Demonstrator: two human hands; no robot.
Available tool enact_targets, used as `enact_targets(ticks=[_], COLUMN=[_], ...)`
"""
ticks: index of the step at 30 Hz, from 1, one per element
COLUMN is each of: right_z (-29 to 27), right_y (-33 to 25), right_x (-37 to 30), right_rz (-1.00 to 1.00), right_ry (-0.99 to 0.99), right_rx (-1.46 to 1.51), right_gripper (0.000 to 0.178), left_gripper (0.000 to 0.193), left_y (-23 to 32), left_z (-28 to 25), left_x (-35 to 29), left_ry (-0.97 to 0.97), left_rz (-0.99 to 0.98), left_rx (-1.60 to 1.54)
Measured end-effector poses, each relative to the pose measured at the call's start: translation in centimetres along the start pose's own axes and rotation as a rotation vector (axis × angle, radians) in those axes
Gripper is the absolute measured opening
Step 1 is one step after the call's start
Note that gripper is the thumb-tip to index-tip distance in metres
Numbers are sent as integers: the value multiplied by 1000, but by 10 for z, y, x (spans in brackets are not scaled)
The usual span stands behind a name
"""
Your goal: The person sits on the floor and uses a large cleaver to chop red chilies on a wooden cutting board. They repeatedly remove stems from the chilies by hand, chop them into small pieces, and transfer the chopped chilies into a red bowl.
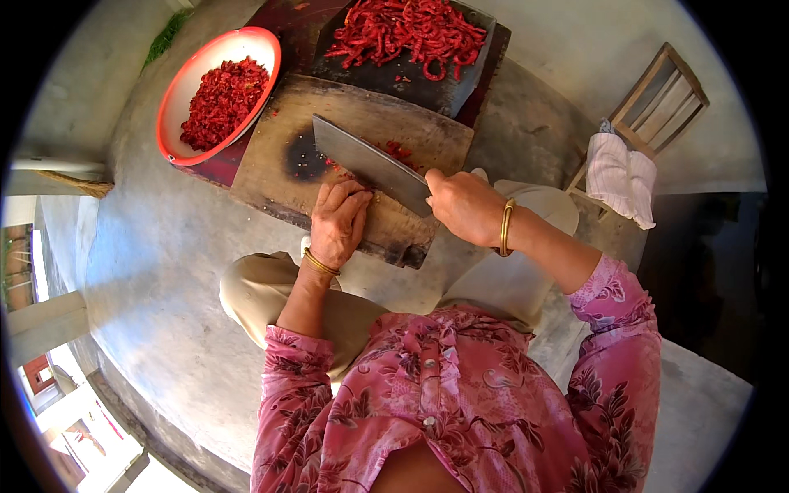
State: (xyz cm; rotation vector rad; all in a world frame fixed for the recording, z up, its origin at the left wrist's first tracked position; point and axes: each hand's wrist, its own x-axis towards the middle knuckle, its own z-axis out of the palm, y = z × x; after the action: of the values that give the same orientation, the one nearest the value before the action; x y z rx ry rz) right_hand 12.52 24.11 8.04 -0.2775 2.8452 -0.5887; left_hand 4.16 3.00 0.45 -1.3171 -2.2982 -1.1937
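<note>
My right hand [468,207] is wrapped round the handle end of a wide cleaver [366,160], whose blade slants up and left across a worn wooden chopping board [283,185]. Close against the near side of the blade, my left hand [339,220] rests on the board with its fingers curled and pressed together. What lies beneath those fingertips is hidden. Beyond the blade lie chopped red chili pieces [398,150] and scattered seeds. A dark, wet-looking patch marks the board left of the cleaver.
A white basin with a red rim [171,149] holds chopped chilies [223,103] at the left. Behind the board, a dark metal tray [374,80] carries whole red chilies [411,33]. Both stand on a dark red table [288,37]. At right is a wooden chair [657,107] with a pale cloth [620,177].
</note>
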Motion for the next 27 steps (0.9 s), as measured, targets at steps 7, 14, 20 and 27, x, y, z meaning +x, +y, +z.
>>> enact_targets(ticks=[7, 14, 20, 27], right_z=[-28, -35, -35, -23], right_y=[-20, -27, -34, -43], right_x=[-22, -30, 1, 15], right_rz=[31, 98, -19, -16], right_ry=[-92, -233, -254, -167], right_rx=[45, -12, -29, -100], right_gripper=[20, 12, 14, 16], left_gripper=[18, 17, 18, 18], left_y=[-7, -7, -5, -4], left_z=[2, -1, -5, -4], left_x=[-5, -5, -2, 0], left_ry=[42, 31, -44, -50], left_rz=[-31, -4, 43, 73], left_rx=[-52, 24, 38, 52])
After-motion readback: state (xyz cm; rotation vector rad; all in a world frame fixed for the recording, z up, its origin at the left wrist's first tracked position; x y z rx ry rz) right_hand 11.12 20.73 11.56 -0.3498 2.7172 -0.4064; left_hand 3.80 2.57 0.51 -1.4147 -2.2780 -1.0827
